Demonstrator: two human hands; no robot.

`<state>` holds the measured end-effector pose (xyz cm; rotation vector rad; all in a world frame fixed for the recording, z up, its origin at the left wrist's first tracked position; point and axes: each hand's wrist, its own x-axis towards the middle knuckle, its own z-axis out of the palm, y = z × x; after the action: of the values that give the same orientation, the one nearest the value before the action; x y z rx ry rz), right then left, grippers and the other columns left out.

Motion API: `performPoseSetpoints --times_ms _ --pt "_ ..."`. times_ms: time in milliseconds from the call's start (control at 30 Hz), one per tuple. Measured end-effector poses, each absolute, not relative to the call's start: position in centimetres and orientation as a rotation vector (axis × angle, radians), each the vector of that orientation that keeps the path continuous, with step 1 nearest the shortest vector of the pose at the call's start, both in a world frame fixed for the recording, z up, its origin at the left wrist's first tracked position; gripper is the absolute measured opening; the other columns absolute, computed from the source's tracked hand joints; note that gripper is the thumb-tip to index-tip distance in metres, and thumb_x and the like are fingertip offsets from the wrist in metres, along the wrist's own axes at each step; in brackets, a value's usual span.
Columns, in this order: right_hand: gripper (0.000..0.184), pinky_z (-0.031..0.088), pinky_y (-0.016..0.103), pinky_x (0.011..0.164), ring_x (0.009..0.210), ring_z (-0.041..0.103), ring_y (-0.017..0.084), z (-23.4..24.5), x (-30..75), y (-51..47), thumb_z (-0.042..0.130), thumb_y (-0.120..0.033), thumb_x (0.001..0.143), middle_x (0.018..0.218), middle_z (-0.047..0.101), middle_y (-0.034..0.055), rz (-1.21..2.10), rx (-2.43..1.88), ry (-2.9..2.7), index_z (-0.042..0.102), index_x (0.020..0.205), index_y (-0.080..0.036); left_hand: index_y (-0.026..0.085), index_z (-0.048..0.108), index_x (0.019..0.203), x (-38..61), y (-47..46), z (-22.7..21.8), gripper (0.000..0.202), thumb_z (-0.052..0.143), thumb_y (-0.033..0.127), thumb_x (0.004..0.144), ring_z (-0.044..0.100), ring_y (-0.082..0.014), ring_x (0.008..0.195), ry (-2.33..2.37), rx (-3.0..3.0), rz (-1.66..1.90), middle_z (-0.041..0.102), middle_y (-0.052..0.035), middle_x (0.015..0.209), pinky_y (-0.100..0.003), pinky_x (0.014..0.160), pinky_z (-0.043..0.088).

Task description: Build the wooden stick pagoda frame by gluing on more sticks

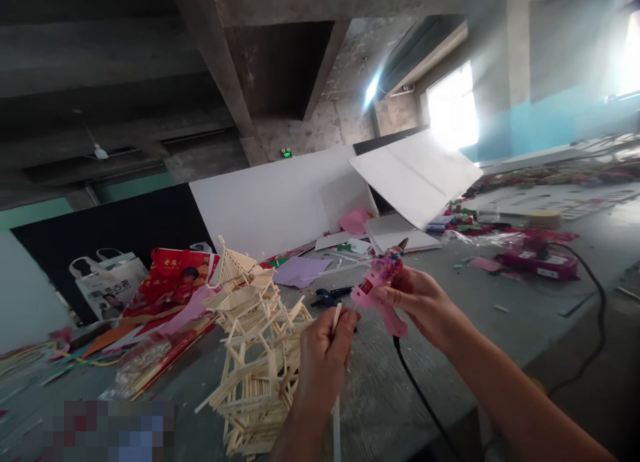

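My right hand (425, 305) is closed around a pink hot glue gun (387, 315), whose nozzle points up and away from me. A black cord runs down from its handle. My left hand (323, 355) is closed, with a pale wooden stick (337, 317) showing between thumb and fingers. Its fingertips are close to the rear of the glue gun; whether they touch it I cannot tell. Below this hand a long pale strip (337, 429) hangs down, partly hidden. Just left of it stands a tiered model building of thin wooden sticks (250, 355).
Dark-handled pliers (330, 297) lie behind my hands. Purple paper (300, 271) and a tilted white board (417, 175) are farther back. Red bag (167, 282), white bag (110, 282) and plastic-wrapped sticks (165, 359) occupy the left. A magenta box (545, 263) and black cable (600, 315) are right.
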<state>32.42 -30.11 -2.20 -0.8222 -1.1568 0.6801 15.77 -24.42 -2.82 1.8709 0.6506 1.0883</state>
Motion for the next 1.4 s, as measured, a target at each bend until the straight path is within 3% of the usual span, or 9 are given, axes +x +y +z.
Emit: performPoseSetpoints --times_ms 167,533,767,967,1067,1167,1233,1300,1400 --pt "0.035 0.033 0.022 0.049 0.058 0.046 0.012 -3.2 31.6 -31.3 0.079 -0.039 0.067 0.066 0.054 0.0018 0.827 -0.765 -1.074 0.058 0.074 -0.012 0.017 0.050 0.059 14.7 -25.6 -3.4 0.037 0.052 0.046 0.083 0.030 -0.0064 0.042 0.730 2.024 1.134 0.033 0.0060 0.042 -0.021 0.045 0.024" --pt "0.037 0.038 0.021 0.051 0.057 0.050 0.012 -4.2 29.6 -32.2 0.087 -0.034 0.055 0.064 0.057 0.0011 0.862 -0.737 -0.972 0.060 0.071 -0.015 0.013 0.062 0.078 13.8 -25.2 -4.7 0.035 0.058 0.047 0.077 0.018 -0.0041 0.036 0.544 1.432 0.800 0.029 0.0087 0.038 -0.021 0.039 0.011" --pt "0.027 0.031 0.020 0.043 0.048 0.039 0.009 -4.9 28.6 -33.0 0.086 -0.029 0.054 0.055 0.051 -0.0009 0.905 -0.730 -0.979 0.067 0.067 -0.015 0.014 0.067 0.075 12.6 -26.5 -4.3 0.031 0.061 0.045 0.076 0.028 -0.0048 0.042 0.703 1.882 1.044 0.037 0.0048 0.045 -0.020 0.043 0.017" --pt "0.017 0.032 0.020 0.046 0.050 0.041 0.010 -5.7 28.1 -33.9 0.082 -0.022 0.062 0.056 0.051 -0.0006 0.908 -0.766 -1.075 0.069 0.070 -0.014 0.016 0.057 0.062 11.9 -25.7 -4.2 0.032 0.058 0.046 0.075 0.009 -0.0031 0.032 0.505 1.312 0.509 0.020 0.0106 0.035 -0.019 0.036 0.010" --pt "0.018 0.035 0.020 0.049 0.055 0.046 0.011 -6.0 28.0 -34.0 0.081 -0.022 0.064 0.062 0.056 0.0015 0.898 -0.786 -1.068 0.070 0.075 -0.014 0.016 0.065 0.066 11.5 -26.1 -4.0 0.026 0.061 0.040 0.074 0.028 -0.0057 0.035 0.643 1.686 0.813 0.037 0.0049 0.038 -0.021 0.040 0.021" --pt "0.021 0.032 0.019 0.045 0.052 0.044 0.010 -6.5 28.0 -34.0 0.082 -0.026 0.064 0.062 0.058 0.0027 0.943 -0.763 -1.024 0.070 0.076 -0.013 0.020 0.073 0.079 10.8 -26.8 -3.6 0.015 0.066 0.031 0.071 0.057 -0.0159 0.061 0.672 2.178 1.114 0.065 -0.0047 0.066 -0.026 0.063 0.038" --pt "0.021 0.034 0.020 0.045 0.052 0.045 0.010 -6.7 28.0 -34.1 0.082 -0.026 0.064 0.063 0.058 0.0031 0.970 -0.726 -1.027 0.070 0.076 -0.013 0.022 0.073 0.086 10.4 -27.2 -3.6 0.016 0.066 0.028 0.072 0.060 -0.0186 0.072 0.631 2.275 1.110 0.069 -0.0061 0.076 -0.029 0.071 0.039" --pt "0.020 0.036 0.020 0.047 0.054 0.047 0.011 -6.6 28.0 -34.2 0.082 -0.025 0.064 0.064 0.059 0.0032 0.979 -0.704 -1.051 0.070 0.076 -0.014 0.020 0.072 0.083 10.3 -27.3 -3.7 0.017 0.062 0.033 0.077 0.054 -0.0134 0.056 0.619 2.110 0.977 0.063 -0.0034 0.060 -0.026 0.059 0.037" --pt "0.021 0.038 0.020 0.048 0.055 0.050 0.012 -6.0 27.9 -34.3 0.082 -0.024 0.064 0.065 0.060 0.0031 0.960 -0.721 -1.096 0.071 0.078 -0.014 0.015 0.064 0.068 10.6 -26.9 -3.9 0.030 0.057 0.042 0.080 0.022 -0.0042 0.033 0.530 1.533 0.651 0.032 0.0068 0.036 -0.020 0.039 0.018"
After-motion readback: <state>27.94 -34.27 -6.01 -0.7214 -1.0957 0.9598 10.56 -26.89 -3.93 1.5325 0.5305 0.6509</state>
